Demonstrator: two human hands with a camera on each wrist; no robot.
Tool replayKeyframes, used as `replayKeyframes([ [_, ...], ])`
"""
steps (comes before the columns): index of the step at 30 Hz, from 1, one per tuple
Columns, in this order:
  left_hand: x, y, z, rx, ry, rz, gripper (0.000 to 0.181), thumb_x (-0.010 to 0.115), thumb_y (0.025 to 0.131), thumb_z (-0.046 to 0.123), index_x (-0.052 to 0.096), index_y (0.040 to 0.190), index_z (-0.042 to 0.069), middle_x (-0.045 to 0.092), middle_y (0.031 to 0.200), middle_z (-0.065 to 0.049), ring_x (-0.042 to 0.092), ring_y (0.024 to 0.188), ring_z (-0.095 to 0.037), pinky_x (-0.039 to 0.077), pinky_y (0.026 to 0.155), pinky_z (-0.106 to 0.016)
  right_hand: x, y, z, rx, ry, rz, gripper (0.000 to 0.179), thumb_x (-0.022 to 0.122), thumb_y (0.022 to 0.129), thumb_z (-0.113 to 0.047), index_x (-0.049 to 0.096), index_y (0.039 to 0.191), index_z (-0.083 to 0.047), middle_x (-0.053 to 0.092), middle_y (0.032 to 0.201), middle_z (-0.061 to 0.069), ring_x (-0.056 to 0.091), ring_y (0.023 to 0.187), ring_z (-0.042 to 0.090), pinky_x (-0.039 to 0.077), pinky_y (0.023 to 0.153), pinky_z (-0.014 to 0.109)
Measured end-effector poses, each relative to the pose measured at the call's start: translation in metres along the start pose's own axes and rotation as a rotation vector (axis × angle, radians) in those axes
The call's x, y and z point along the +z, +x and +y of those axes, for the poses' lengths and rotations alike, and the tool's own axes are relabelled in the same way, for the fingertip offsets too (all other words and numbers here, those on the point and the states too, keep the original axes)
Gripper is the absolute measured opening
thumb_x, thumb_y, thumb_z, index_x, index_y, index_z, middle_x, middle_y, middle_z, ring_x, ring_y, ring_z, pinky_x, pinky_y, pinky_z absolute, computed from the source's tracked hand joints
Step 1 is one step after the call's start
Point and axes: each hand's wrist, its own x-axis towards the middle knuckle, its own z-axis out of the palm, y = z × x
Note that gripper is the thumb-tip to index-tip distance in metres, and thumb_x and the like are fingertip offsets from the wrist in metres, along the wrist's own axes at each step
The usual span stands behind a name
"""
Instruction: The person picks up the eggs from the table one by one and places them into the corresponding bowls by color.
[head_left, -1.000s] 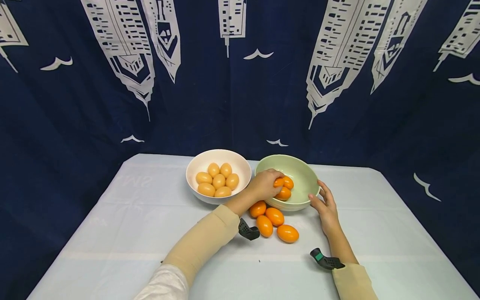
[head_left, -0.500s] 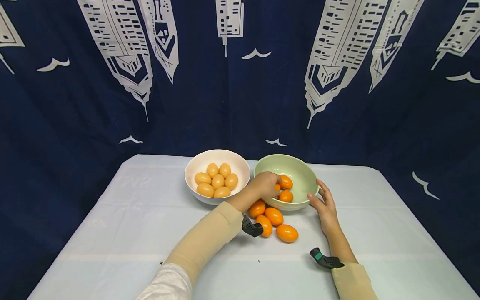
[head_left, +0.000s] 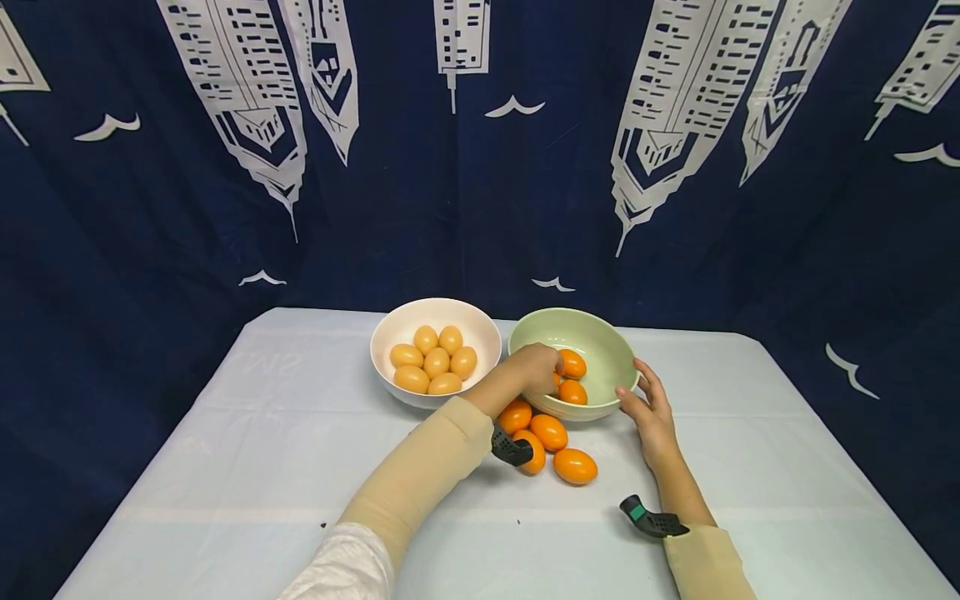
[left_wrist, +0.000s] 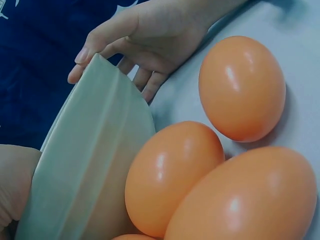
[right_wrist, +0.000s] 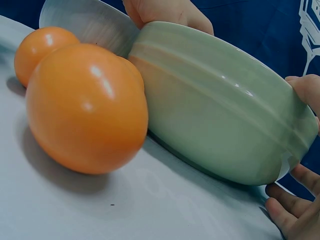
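My left hand [head_left: 536,369] reaches over the near-left rim of a green bowl [head_left: 611,358], fingers bent down inside round an orange egg [head_left: 557,380] that is mostly hidden. Beside it in the bowl lie two more orange eggs, a far egg [head_left: 573,364] and a near egg [head_left: 573,392]. The green bowl's wall hides most of my left hand in the left wrist view. My right hand [head_left: 654,421] grips the bowl's right rim, thumb at the near side, other fingers spread along the outside. Several loose orange eggs [head_left: 575,467] lie on the table just in front of the bowl.
A white bowl [head_left: 382,350] holding several pale yellow eggs [head_left: 437,362] stands left of the green one. Both are near the back edge of the white-covered table [head_left: 247,467]. Behind hangs a dark blue curtain [head_left: 420,208] with white building prints.
My left hand has lowered the orange egg between the others, and the near egg has shifted slightly right. The left forearm has edged rightward. My right hand stays on the rim.
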Motion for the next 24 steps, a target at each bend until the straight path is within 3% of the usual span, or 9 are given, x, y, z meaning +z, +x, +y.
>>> replayKeyframes([
  [8, 0.001, 0.001, -0.001, -0.002, -0.011, 0.028, 0.034, 0.069, 0.084, 0.013, 0.071, 0.118, 0.014, 0.068, 0.099, 0.002, 0.054, 0.085, -0.014, 0.043, 0.079, -0.022, 0.001, -0.001, -0.001, -0.010, 0.014, -0.001, 0.063, 0.057, 0.098, -0.022, 0.028, 0.154, -0.018, 0.029, 0.152, 0.018, 0.047, 0.110, 0.009, 0.045, 0.083, 0.012],
  [13, 0.003, -0.001, -0.002, 0.027, -0.006, 0.083, 0.034, 0.069, 0.084, 0.015, 0.071, 0.118, 0.012, 0.069, 0.103, 0.001, 0.059, 0.093, -0.015, 0.045, 0.087, -0.023, 0.001, -0.001, -0.002, -0.031, 0.054, -0.002, 0.062, 0.058, 0.098, -0.018, 0.030, 0.153, -0.017, 0.030, 0.149, 0.019, 0.048, 0.111, 0.008, 0.046, 0.082, 0.013],
  [19, 0.013, -0.012, -0.009, 0.117, -0.176, 0.273, 0.033, 0.063, 0.091, 0.012, 0.067, 0.123, 0.009, 0.067, 0.119, -0.002, 0.059, 0.113, -0.015, 0.041, 0.099, -0.021, 0.001, -0.001, -0.001, -0.015, 0.034, -0.002, 0.062, 0.058, 0.098, -0.020, 0.029, 0.153, -0.018, 0.031, 0.149, 0.016, 0.048, 0.109, 0.008, 0.046, 0.082, 0.012],
  [24, 0.025, -0.031, -0.013, 0.190, -0.336, 0.451, 0.027, 0.060, 0.093, 0.011, 0.069, 0.119, 0.010, 0.068, 0.113, 0.000, 0.061, 0.102, -0.011, 0.044, 0.093, -0.018, 0.000, -0.001, -0.001, -0.014, 0.031, -0.002, 0.062, 0.057, 0.099, -0.020, 0.028, 0.154, -0.017, 0.031, 0.150, 0.017, 0.049, 0.108, 0.008, 0.045, 0.082, 0.012],
])
